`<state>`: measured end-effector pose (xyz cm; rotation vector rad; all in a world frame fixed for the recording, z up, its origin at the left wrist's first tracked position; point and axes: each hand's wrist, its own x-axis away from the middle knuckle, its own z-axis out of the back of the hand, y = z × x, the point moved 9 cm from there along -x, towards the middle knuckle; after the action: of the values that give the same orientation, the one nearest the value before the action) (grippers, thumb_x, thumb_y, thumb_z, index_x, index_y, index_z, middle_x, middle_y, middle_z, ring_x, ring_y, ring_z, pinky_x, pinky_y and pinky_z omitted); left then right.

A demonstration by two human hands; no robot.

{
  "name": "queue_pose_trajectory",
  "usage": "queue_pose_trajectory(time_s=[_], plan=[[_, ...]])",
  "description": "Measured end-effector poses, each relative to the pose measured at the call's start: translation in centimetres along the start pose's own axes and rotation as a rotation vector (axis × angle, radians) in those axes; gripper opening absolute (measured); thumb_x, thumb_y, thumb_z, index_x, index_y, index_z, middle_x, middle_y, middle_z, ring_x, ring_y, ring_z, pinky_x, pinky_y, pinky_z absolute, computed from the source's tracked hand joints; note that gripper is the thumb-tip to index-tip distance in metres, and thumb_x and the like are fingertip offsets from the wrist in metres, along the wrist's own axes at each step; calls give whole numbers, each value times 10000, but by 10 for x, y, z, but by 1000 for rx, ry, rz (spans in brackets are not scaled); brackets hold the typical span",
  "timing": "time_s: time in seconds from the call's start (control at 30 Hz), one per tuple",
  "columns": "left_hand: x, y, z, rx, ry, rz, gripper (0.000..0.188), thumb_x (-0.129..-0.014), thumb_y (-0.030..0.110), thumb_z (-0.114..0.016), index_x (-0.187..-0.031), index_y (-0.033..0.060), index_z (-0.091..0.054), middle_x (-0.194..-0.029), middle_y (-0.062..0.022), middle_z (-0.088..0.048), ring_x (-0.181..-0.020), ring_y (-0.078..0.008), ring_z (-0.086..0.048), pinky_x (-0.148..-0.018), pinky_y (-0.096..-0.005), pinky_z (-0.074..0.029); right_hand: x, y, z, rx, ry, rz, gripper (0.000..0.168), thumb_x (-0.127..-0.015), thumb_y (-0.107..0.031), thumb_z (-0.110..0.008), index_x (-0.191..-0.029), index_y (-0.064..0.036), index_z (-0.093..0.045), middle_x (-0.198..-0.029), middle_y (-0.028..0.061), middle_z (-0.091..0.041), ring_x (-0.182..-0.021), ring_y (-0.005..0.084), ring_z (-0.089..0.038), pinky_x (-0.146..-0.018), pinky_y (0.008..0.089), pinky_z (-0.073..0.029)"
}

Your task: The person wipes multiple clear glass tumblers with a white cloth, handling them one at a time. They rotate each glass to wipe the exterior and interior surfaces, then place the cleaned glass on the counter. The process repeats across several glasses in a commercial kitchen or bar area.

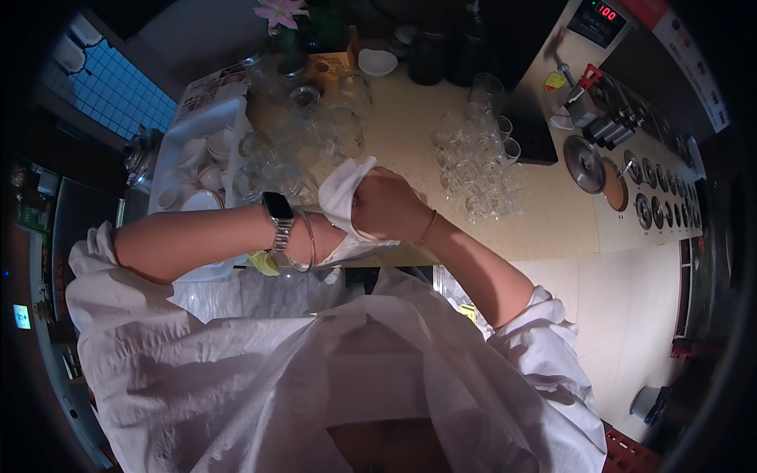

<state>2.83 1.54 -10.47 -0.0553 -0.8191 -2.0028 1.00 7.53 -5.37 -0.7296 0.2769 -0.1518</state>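
Observation:
Both of my hands meet over the front edge of the counter. My right hand is closed on a bunched white cloth, whose folds stand up on its left side. My left hand, with a watch and a bangle at the wrist, lies lower and partly behind the cloth; its fingers are covered, so its hold cannot be told. More of the cloth, and perhaps something clear, shows below the hands. Just behind and to the left stand glass pitchers. To the right is a group of small clear glasses.
A white plastic tub with white cups and bowls stands at the left. Behind are a white bowl, dark canisters and a pink flower. At the right are a round metal lid and rows of lidded containers.

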Motion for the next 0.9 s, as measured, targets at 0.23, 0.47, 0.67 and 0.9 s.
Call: queue_pose_trajectory(time_s=[0.23, 0.47, 0.67, 0.9], plan=[[-6, -76, -47, 323, -15, 522, 350, -821, 156, -412, -1158, 69, -456, -1194, -91, -452, -1077, -221, -452, -902, -285, -373, 5, 8, 4, -47, 59, -19, 181, -724, -220, -536, -790, -69, -611, -738, 123, -600, -713, 301, -577, -630, 339, -460], [-1, -11, -7, 218, 272, 51, 355, -793, 107, -465, -1147, 91, -478, -1097, -76, -514, -989, -206, -495, -823, -309, -409, 13, -11, -2, 277, 43, 116, 148, -649, -223, -563, -728, -112, -620, -692, 80, -601, -661, 264, -582, -592, 336, -463], [13, -28, -50, 1604, 112, 375, 399, -797, 85, -554, -1181, 62, -447, -1070, 1, -517, -814, -44, -513, -628, -198, -428, 22, -22, 8, 188, 161, 213, 164, -618, -203, -591, -760, -123, -614, -688, 58, -599, -647, 248, -581, -579, 333, -454], [48, -1, -6, 1899, 223, 237, 442, -770, -62, -459, -1200, 29, -410, -1163, -44, -463, -1103, -124, -409, -936, -309, -313, 31, -1, 20, 248, 118, 104, 182, -593, -209, -623, -748, -114, -613, -710, 61, -607, -638, 253, -582, -570, 336, -451]])
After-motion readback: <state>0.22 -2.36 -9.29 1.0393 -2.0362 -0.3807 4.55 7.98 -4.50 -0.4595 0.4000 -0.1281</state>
